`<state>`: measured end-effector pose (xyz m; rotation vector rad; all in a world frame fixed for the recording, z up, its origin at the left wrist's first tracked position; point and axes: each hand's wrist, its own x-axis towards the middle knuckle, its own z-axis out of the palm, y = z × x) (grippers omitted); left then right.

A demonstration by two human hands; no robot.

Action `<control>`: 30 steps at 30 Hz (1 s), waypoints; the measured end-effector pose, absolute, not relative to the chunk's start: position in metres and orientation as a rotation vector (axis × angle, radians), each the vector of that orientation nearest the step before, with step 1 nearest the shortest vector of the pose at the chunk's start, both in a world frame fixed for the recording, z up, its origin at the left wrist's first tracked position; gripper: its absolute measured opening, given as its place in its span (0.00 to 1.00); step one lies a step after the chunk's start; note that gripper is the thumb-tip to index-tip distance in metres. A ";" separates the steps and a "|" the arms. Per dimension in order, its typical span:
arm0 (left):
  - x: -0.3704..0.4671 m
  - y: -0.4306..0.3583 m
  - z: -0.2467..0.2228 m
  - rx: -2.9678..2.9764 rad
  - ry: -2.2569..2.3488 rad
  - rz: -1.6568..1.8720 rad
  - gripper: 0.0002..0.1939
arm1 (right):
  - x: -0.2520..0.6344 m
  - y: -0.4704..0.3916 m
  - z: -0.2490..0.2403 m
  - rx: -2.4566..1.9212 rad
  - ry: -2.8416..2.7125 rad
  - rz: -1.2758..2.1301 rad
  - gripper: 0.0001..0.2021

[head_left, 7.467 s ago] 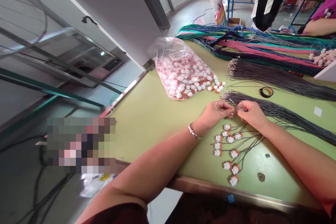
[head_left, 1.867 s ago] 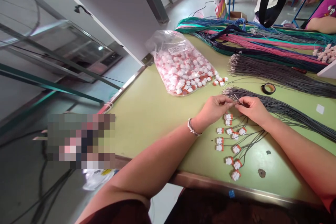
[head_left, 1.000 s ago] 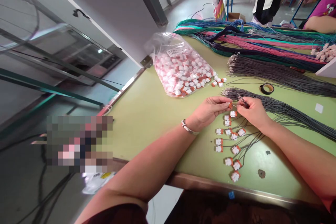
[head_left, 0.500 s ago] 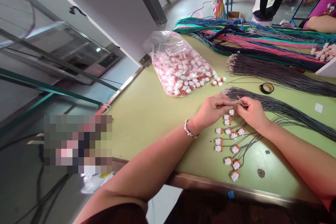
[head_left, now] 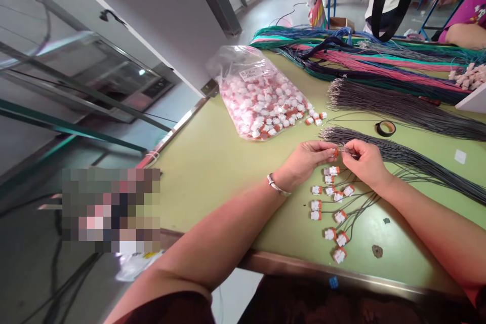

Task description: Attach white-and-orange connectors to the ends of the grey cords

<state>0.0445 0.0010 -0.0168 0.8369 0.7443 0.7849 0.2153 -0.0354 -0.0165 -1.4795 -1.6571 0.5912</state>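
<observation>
My left hand (head_left: 307, 161), with a white bracelet at the wrist, pinches a small orange-and-white connector (head_left: 334, 153) between thumb and fingers. Close beside it, my right hand (head_left: 365, 163) is closed on thin dark wires (head_left: 350, 152), whose pale tips point toward the connector. Whether a tip sits inside the connector I cannot tell. Below both hands lie several similar connectors (head_left: 340, 216) with grey wires running right from them. Just behind the hands stretches a bundle of dark wires (head_left: 402, 156) with bare silvery ends.
A clear plastic bag (head_left: 261, 96) full of connectors lies at the back left, with a few loose connectors (head_left: 317, 117) at its mouth. A roll of black tape (head_left: 386, 128) and another dark wire bundle (head_left: 410, 111) are behind. Coloured wires (head_left: 364, 61) cross the far side, near another person's arm (head_left: 465, 35).
The left hand has shifted slightly downward, and an orange-and-white connector now shows at its fingertips. The right hand stays almost in place with the wires.
</observation>
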 end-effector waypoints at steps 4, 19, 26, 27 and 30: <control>0.045 0.000 -0.018 0.831 0.744 0.803 0.13 | 0.214 -0.034 -0.016 -1.497 -1.666 0.602 0.03; 0.045 0.003 -0.017 1.160 0.809 0.718 0.12 | 0.216 -0.030 -0.014 -1.476 -1.489 0.900 0.05; 0.025 0.015 0.006 2.012 0.775 0.499 0.07 | 0.223 -0.027 -0.008 -1.367 -1.346 1.156 0.14; 0.026 0.025 0.008 2.083 0.860 0.637 0.09 | 0.223 -0.027 -0.008 -1.338 -1.368 1.169 0.14; 0.040 0.066 0.009 2.384 1.090 0.850 0.14 | 0.222 -0.028 -0.008 -1.280 -1.335 1.224 0.13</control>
